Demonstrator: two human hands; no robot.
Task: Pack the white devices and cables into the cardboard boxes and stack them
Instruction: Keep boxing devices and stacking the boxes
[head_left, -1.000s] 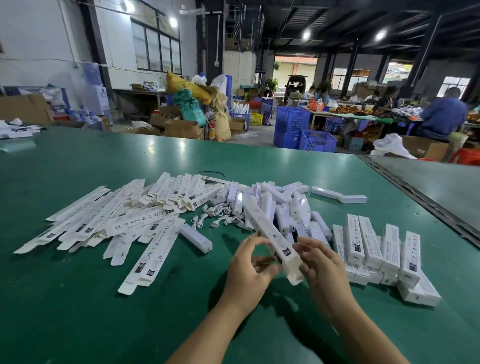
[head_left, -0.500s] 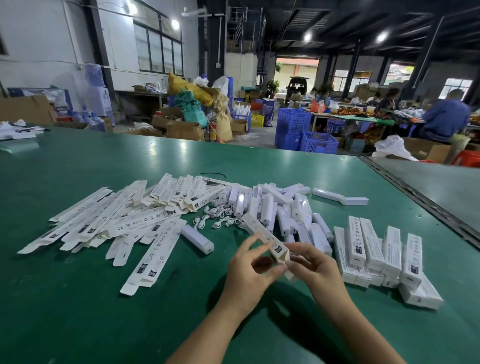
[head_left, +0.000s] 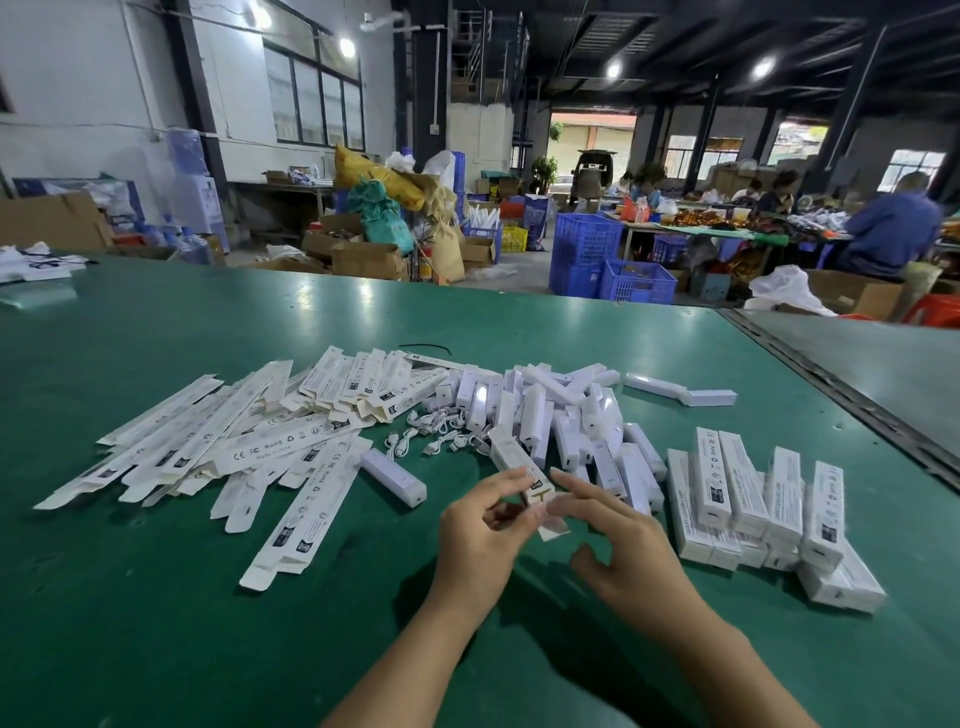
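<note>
Overall level: I find the hall dim under a dark roof; the green table (head_left: 208, 597) is evenly, adequately lit.
Sources: round ceiling lamps (head_left: 614, 68) burn out to white; daylight shows at the far doorway (head_left: 592, 140) and right-hand windows (head_left: 911, 169).
Glare: pale reflections streak the table's far half.
Shadows: soft, dark, beneath the left hand (head_left: 480, 525) and right hand (head_left: 623, 545).
Blur: the small box (head_left: 511, 457) end and nearby fingertips (head_left: 563, 479) smear; I cannot read its print.
Distortion: pillars (head_left: 856, 96) lean at the frame edges.
</note>
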